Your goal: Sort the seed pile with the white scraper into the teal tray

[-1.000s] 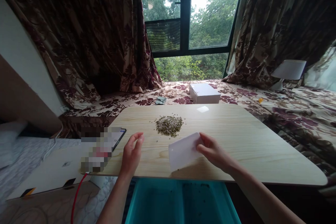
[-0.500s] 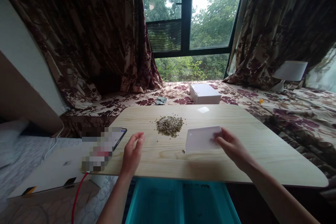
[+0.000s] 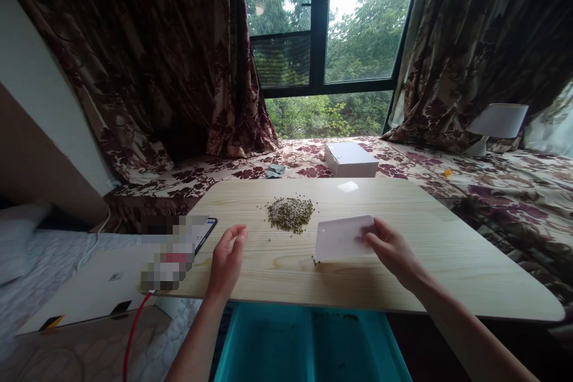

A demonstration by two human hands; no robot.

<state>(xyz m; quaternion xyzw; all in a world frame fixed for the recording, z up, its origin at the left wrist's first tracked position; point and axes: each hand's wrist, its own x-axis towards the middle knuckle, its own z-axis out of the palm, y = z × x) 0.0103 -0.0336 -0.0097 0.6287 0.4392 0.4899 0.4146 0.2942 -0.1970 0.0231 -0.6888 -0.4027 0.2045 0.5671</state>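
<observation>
My right hand (image 3: 388,245) grips the right edge of a thin white plastic sheet (image 3: 340,240) with rounded corners, thumb in front. The sheet is tilted up over the light wooden table (image 3: 277,277). A few dark beans (image 3: 316,261) lie at its lower left corner. To its left, a loose pile of small greenish beans mixed with white grains (image 3: 290,215) lies on the table, with strays around it. My left hand (image 3: 227,256) is left of the pile, holding nothing visible. Its fingers are loosely curved, and the thumb overlaps a fingertip from this angle.
A phone (image 3: 188,250), partly blurred, with a red cable (image 3: 133,334) is at the table's left. A teal two-part bin (image 3: 310,346) stands below the front edge. Behind are a white box (image 3: 351,158), a crumpled cloth (image 3: 275,171) and a lamp (image 3: 499,122).
The sheet has shifted very slightly left with my right hand, and a few more beans show at its lower corner. My left hand has hardly moved.
</observation>
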